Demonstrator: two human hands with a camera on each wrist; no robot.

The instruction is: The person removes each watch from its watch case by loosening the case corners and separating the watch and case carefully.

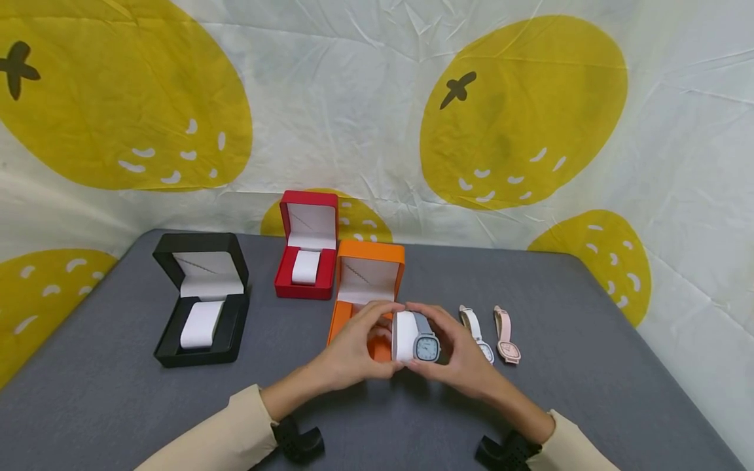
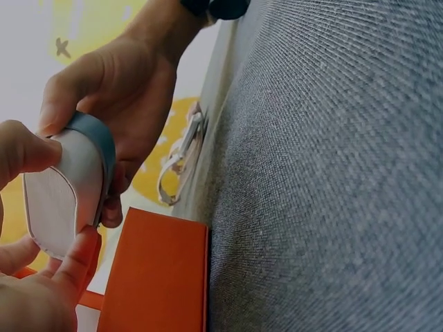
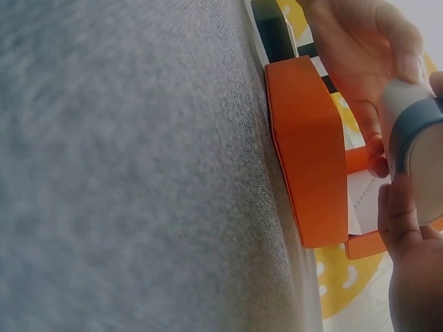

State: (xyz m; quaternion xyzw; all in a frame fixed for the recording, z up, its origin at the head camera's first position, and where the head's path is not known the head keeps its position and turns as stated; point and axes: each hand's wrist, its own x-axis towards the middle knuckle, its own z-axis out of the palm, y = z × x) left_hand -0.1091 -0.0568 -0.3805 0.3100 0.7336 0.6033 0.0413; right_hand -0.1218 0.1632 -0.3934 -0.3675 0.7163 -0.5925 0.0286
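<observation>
Both hands hold a white watch cushion [image 1: 404, 337] with a blue-grey wristwatch [image 1: 427, 347] strapped around it, its square face toward the head camera. The left hand [image 1: 355, 345] pinches the cushion's left end between thumb and fingers. On the watch side, the right hand [image 1: 461, 358] grips with its thumb below and fingers above. The blue-grey strap [image 2: 97, 135] curves over the cushion in the left wrist view. Just behind the hands stands an orange watch box [image 1: 372, 250] with its lid up; the hands hide much of its base.
A black watch box [image 1: 232, 330] stands open at the left, and a red one [image 1: 284, 275] farther back; each holds a white cushion. A white watch [image 1: 474, 325] and a pink watch [image 1: 505, 333] lie right of the hands on the grey tabletop [image 1: 589, 392]. Fruit-patterned cloth [image 1: 353, 98] hangs behind.
</observation>
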